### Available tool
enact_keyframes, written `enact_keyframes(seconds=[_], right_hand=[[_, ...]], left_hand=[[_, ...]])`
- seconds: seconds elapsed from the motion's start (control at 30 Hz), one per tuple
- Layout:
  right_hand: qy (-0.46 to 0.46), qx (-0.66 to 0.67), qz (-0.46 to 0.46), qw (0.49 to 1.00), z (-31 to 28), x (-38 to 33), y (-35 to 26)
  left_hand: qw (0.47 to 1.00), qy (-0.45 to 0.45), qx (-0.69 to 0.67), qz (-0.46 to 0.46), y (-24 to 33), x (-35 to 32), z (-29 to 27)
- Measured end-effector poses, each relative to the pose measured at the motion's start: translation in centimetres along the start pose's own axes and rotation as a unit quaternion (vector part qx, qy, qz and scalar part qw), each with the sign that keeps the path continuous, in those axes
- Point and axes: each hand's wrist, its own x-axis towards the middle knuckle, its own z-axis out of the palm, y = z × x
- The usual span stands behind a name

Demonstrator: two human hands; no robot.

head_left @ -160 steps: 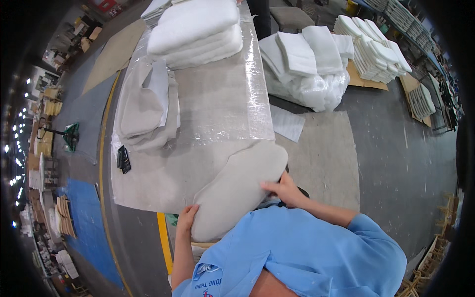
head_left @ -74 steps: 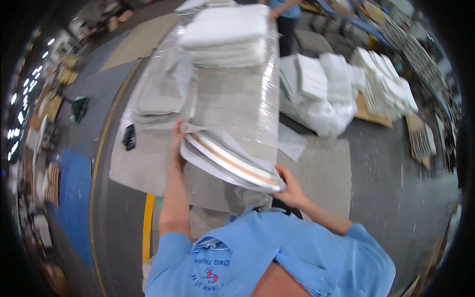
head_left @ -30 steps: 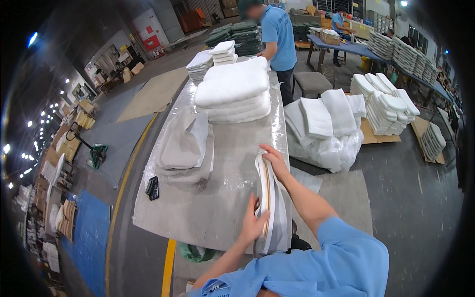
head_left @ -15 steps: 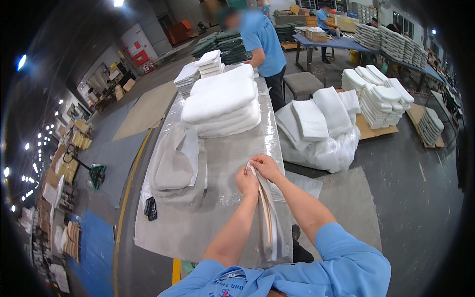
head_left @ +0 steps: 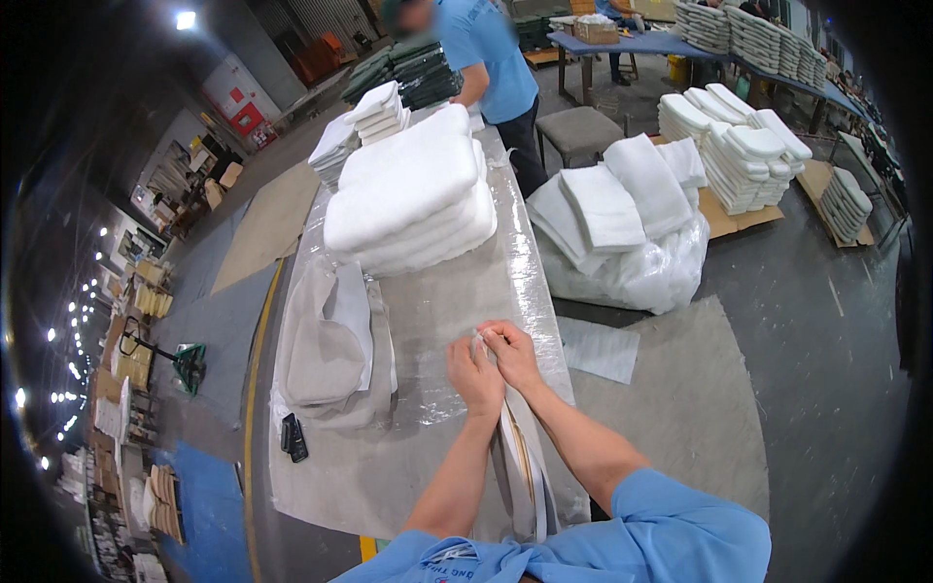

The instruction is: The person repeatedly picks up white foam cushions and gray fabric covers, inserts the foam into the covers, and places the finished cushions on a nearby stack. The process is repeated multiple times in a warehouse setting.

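Both hands of a worker in a short-sleeved light-blue shirt meet at the far end of a long, narrow bundle of grey fabric with white layered edges and a thin tan strip, over the near part of a long table covered in grey sheeting and clear film. The step in hand appears to be working the fabric at that tip; the next move seems to call for a firm hold by one hand while the other draws the cloth into line.

The left hand is curled against the bundle's left side, fingers bent and closed on the cloth. The right hand arches over from the other side, its thumb and bent fingers pinching the same end; the exact fold between the fingertips is hidden. The forearms rise from the lower edge and converge, wrists close together, elbows spread. The bundle runs back between them on its edge toward the shirt; whether its near end touches the shirt cannot be told
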Motion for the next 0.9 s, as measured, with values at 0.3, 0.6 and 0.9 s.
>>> enact_keyframes(seconds=[0.3,0.6,0.9], right_hand=[[-0.241,-0.202,-0.111,0.943,-2.7,3.7,-3.1],[-0.161,-0.278,-0.163,0.933,-0.4,1.7,-3.9],[-0.144,-0.158,-0.160,0.964,0.4,-0.6,-4.1]], left_hand=[[0.993,-0.100,-0.054,0.025,-1.1,2.1,-3.3],[0.820,-0.230,-0.399,-0.340,-10.6,6.7,0.8],[0.722,-0.324,-0.483,-0.375,-13.8,6.0,5.7]])
